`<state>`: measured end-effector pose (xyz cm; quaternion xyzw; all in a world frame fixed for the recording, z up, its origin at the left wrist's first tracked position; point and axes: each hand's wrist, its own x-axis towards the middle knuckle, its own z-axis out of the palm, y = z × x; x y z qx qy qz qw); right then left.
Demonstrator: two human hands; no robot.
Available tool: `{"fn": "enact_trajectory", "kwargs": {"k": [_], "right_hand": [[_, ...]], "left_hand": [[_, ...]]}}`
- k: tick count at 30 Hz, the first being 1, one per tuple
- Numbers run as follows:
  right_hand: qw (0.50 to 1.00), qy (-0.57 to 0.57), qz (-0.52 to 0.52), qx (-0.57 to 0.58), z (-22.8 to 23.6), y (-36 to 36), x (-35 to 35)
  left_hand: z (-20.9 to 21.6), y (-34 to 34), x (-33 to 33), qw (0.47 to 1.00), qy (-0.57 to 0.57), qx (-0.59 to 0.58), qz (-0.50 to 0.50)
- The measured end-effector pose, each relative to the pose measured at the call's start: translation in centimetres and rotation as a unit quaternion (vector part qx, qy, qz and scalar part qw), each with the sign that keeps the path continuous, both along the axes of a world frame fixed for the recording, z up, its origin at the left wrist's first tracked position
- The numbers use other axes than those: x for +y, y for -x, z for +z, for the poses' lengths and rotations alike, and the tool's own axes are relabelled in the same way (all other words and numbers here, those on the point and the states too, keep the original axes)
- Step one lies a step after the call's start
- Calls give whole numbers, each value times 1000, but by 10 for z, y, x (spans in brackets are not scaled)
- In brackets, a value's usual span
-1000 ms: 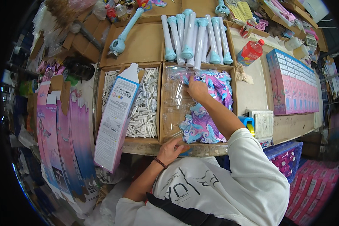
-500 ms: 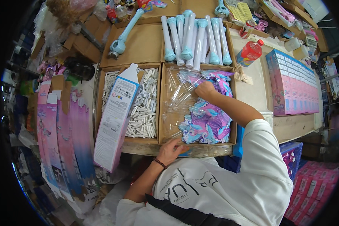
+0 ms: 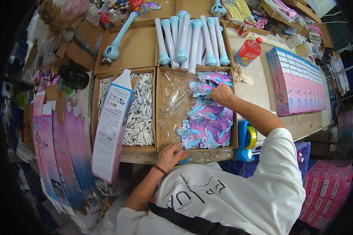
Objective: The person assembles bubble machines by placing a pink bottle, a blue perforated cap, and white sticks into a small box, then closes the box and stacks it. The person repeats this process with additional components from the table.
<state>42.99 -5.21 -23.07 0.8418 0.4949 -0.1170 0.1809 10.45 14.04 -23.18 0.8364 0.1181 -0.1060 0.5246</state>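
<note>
My right hand (image 3: 222, 94) is closed at the upper part of a heap of flat purple-and-blue wavy-edged cutouts (image 3: 211, 125). It appears to pinch one of these cutouts, though its fingertips are partly hidden. Left of the heap, in the same cardboard box (image 3: 157, 109), lie clear thin plastic pieces (image 3: 177, 96). At the box's front edge rests my left hand (image 3: 170, 157), fingers loosely apart and nothing visible in them. A small blue-and-orange thing shows just beside its fingers.
A tall pink-and-blue carton (image 3: 111, 125) leans across a box of small white sticks (image 3: 139, 125). Behind stand several white tubes with light-blue ends (image 3: 195, 43). Rightward are a red-capped bottle (image 3: 248, 51), a row of pink-blue cartons (image 3: 296, 84) and a blue tape dispenser (image 3: 242, 143).
My right hand has shifted slightly within the box, and cutouts now show left of it where clear pieces lay. The whole view has slid left. My left hand stays at the box edge.
</note>
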Motion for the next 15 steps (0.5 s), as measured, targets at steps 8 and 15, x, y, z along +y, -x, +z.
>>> {"fn": "enact_trajectory", "kwargs": {"k": [8, 15], "right_hand": [[996, -34, -69, 56, 36, 14, -9], [961, -189, -191, -64, 37, -13, -30]], "left_hand": [[6, -2, -2, 999, 18, 24, 15], [6, -2, -3, 999, 5, 33, 12]]}}
